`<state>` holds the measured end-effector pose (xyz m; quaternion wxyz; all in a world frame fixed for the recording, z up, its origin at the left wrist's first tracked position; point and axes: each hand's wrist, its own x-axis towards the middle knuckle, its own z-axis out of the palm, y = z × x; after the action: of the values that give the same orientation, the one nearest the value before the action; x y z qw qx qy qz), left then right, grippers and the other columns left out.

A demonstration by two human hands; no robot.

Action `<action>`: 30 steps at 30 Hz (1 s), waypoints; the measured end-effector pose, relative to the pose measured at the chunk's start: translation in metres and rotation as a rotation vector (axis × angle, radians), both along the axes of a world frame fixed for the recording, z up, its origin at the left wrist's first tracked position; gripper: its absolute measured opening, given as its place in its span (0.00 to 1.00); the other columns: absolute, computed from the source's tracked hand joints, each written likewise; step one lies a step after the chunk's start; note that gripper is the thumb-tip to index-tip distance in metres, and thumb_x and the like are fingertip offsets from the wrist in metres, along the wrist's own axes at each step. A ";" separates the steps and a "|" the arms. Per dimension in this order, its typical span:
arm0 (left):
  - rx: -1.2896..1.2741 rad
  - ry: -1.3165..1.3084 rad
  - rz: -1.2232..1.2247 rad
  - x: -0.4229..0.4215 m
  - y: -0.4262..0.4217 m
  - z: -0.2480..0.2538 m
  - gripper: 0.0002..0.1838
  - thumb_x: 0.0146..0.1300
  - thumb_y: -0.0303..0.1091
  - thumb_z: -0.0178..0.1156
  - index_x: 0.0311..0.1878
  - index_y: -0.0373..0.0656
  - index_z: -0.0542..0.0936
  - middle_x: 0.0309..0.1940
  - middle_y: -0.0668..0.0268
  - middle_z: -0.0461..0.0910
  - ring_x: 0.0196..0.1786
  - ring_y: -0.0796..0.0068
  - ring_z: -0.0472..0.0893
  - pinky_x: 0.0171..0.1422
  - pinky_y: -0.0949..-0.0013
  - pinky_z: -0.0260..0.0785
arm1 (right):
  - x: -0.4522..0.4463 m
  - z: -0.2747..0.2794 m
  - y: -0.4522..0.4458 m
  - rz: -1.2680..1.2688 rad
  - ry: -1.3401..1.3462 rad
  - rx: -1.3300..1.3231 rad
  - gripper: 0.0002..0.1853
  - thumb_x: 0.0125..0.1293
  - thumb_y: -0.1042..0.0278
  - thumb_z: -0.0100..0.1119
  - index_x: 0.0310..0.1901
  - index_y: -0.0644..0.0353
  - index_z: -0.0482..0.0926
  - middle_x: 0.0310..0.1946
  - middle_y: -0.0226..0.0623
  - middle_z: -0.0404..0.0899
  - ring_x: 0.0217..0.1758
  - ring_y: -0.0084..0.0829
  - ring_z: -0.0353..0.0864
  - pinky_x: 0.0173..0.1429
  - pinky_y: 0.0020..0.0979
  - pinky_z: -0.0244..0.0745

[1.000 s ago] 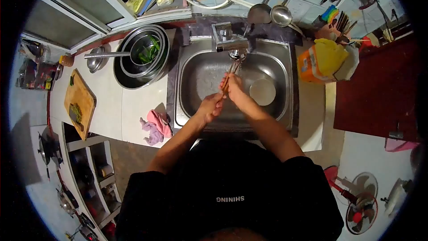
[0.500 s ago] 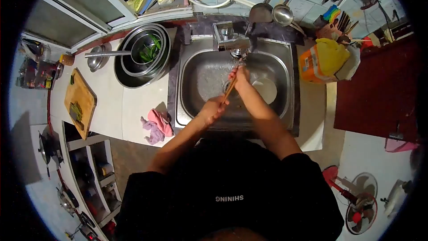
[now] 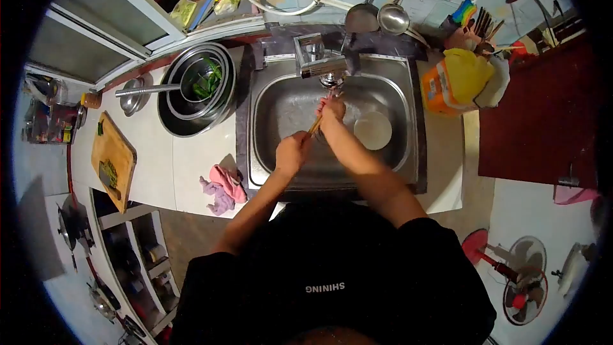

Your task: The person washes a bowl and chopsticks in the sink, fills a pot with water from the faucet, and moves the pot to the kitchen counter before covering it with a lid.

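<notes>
1. Head view, nearest first: the left hand point(image 3: 292, 153) is curled around the lower ends of a bundle of chopsticks point(image 3: 315, 126), above the near part of the sink point(image 3: 281, 99). How many there are cannot be told.
2. Just beyond, the right hand point(image 3: 332, 111) is wrapped around the same bundle farther up, its fingers folded over the sticks, directly below the tap point(image 3: 322, 69). The chopsticks slant between both hands, clear of the sink floor.
3. Rinsing appears to be under way rather than finished, as the sticks are gripped at the spout and not set down. How clean they are does not show.
4. To the right of the hands, a pale round bowl point(image 3: 373, 131) lies in the sink, touched by neither hand; whether it has been washed cannot be told.
5. On the desk point(image 3: 195, 166) to the left, a cutting board point(image 3: 116, 137) carries chopped green pieces point(image 3: 110, 172), so some cutting looks done.
6. Farther along, a long-handled pan point(image 3: 153, 89) holding green vegetables point(image 3: 207, 82) sits within larger metal bowls point(image 3: 167, 118). These look unattended for now, and cooking them seems not yet begun.
</notes>
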<state>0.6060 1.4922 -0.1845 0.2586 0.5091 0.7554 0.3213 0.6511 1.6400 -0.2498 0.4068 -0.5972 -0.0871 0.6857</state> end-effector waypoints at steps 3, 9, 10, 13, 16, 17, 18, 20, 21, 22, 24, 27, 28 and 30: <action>-0.023 0.098 -0.013 0.011 -0.003 -0.008 0.10 0.58 0.38 0.53 0.32 0.41 0.76 0.25 0.49 0.75 0.32 0.47 0.75 0.34 0.53 0.67 | 0.002 -0.039 0.006 -0.037 0.051 0.030 0.09 0.63 0.60 0.42 0.31 0.53 0.71 0.20 0.31 0.69 0.16 0.24 0.64 0.17 0.24 0.55; -0.227 -0.849 0.123 0.017 -0.004 0.003 0.16 0.63 0.45 0.50 0.29 0.43 0.76 0.14 0.68 0.72 0.16 0.69 0.71 0.20 0.68 0.59 | 0.022 0.009 0.022 0.090 0.214 -0.226 0.17 0.64 0.50 0.43 0.21 0.49 0.63 0.10 0.23 0.54 0.10 0.20 0.49 0.14 0.25 0.41; -0.273 -1.176 0.166 0.015 -0.005 0.006 0.16 0.63 0.44 0.49 0.30 0.42 0.75 0.14 0.68 0.72 0.16 0.69 0.71 0.20 0.68 0.59 | 0.022 0.008 0.025 0.200 0.315 -0.157 0.18 0.64 0.51 0.42 0.20 0.50 0.62 0.10 0.21 0.51 0.09 0.19 0.47 0.14 0.24 0.40; -0.347 -1.668 0.179 0.012 -0.012 0.011 0.15 0.64 0.44 0.47 0.33 0.41 0.74 0.14 0.67 0.72 0.14 0.71 0.70 0.17 0.68 0.59 | 0.023 0.007 0.028 0.204 0.532 -0.124 0.17 0.64 0.53 0.41 0.21 0.52 0.64 0.10 0.22 0.50 0.09 0.19 0.47 0.14 0.24 0.39; -0.367 -1.359 0.139 0.014 -0.009 0.016 0.15 0.66 0.43 0.44 0.36 0.40 0.73 0.14 0.66 0.72 0.13 0.72 0.69 0.15 0.67 0.59 | 0.013 -0.028 0.027 0.357 -0.255 0.339 0.09 0.59 0.64 0.48 0.26 0.59 0.67 0.14 0.31 0.62 0.14 0.30 0.61 0.20 0.32 0.57; -0.370 -1.075 0.084 0.014 -0.005 0.017 0.15 0.66 0.43 0.44 0.37 0.40 0.72 0.14 0.65 0.72 0.12 0.73 0.69 0.14 0.67 0.59 | 0.014 -0.032 0.023 0.365 -0.542 0.574 0.05 0.56 0.69 0.48 0.28 0.62 0.68 0.18 0.36 0.67 0.18 0.34 0.65 0.26 0.33 0.62; -0.375 -0.740 0.016 0.015 -0.004 0.012 0.15 0.66 0.42 0.43 0.38 0.40 0.72 0.14 0.65 0.71 0.12 0.73 0.69 0.14 0.67 0.59 | 0.016 -0.006 0.012 0.329 -0.889 0.759 0.04 0.53 0.74 0.48 0.30 0.64 0.70 0.21 0.42 0.71 0.22 0.38 0.70 0.32 0.34 0.68; -0.373 0.052 -0.169 0.021 -0.012 -0.010 0.12 0.63 0.39 0.46 0.37 0.39 0.72 0.19 0.60 0.76 0.19 0.64 0.75 0.21 0.59 0.66 | 0.011 -0.012 0.007 0.308 -0.869 0.681 0.04 0.53 0.75 0.47 0.30 0.64 0.71 0.22 0.41 0.72 0.23 0.37 0.70 0.33 0.34 0.67; -0.358 0.449 -0.254 0.027 -0.015 -0.018 0.11 0.61 0.37 0.47 0.37 0.39 0.72 0.22 0.58 0.78 0.23 0.59 0.78 0.25 0.55 0.69 | 0.009 -0.021 0.006 0.298 -0.859 0.643 0.04 0.53 0.75 0.46 0.29 0.64 0.72 0.23 0.41 0.73 0.24 0.37 0.71 0.33 0.34 0.67; -0.450 0.413 -0.234 0.035 -0.014 0.005 0.09 0.56 0.32 0.47 0.37 0.39 0.72 0.25 0.51 0.78 0.29 0.54 0.80 0.31 0.50 0.70 | 0.005 -0.042 0.009 0.140 -0.856 0.683 0.05 0.55 0.73 0.46 0.29 0.62 0.72 0.22 0.38 0.73 0.23 0.35 0.70 0.30 0.34 0.66; -0.350 0.332 -0.262 0.030 -0.019 -0.002 0.10 0.58 0.34 0.48 0.36 0.38 0.71 0.23 0.54 0.78 0.24 0.57 0.79 0.26 0.54 0.70 | -0.002 -0.087 0.015 -0.178 -0.840 0.751 0.06 0.58 0.68 0.46 0.29 0.60 0.72 0.20 0.33 0.72 0.20 0.32 0.69 0.24 0.34 0.65; -0.364 -0.299 -0.126 0.021 -0.020 -0.007 0.14 0.64 0.41 0.46 0.32 0.40 0.70 0.18 0.60 0.75 0.16 0.64 0.74 0.22 0.60 0.67 | 0.021 0.005 0.010 0.049 -0.001 -0.032 0.08 0.60 0.67 0.43 0.27 0.57 0.71 0.16 0.29 0.66 0.13 0.26 0.59 0.15 0.30 0.54; -0.387 -0.591 -0.047 0.017 -0.020 -0.007 0.17 0.66 0.44 0.44 0.30 0.41 0.69 0.16 0.62 0.74 0.14 0.67 0.72 0.21 0.62 0.66 | 0.024 0.013 0.013 0.131 0.076 -0.112 0.10 0.63 0.65 0.40 0.25 0.53 0.69 0.13 0.24 0.59 0.10 0.19 0.49 0.13 0.24 0.42; -0.418 -1.050 0.020 0.009 -0.022 -0.006 0.18 0.66 0.46 0.44 0.29 0.42 0.69 0.13 0.67 0.68 0.11 0.75 0.64 0.16 0.70 0.60 | 0.037 0.013 0.016 0.208 0.556 -0.116 0.14 0.66 0.59 0.37 0.24 0.52 0.67 0.13 0.23 0.57 0.11 0.18 0.49 0.13 0.22 0.43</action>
<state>0.6155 1.4705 -0.1901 0.6918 0.2118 0.5780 0.3775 0.6876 1.6562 -0.2372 0.3079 -0.3968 0.0061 0.8647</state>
